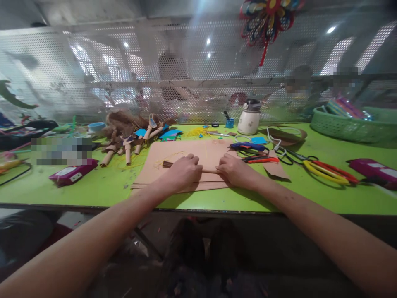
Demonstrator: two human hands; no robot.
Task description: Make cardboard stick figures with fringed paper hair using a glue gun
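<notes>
Both hands [211,170] on prob. paper roll [208,170]

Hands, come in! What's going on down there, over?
Left hand and right hand both pinching a thin rolled paper stick. Stick lies on the brown paper sheets. Glue gun and scissors off to the right, not blocking. Over.
</notes>
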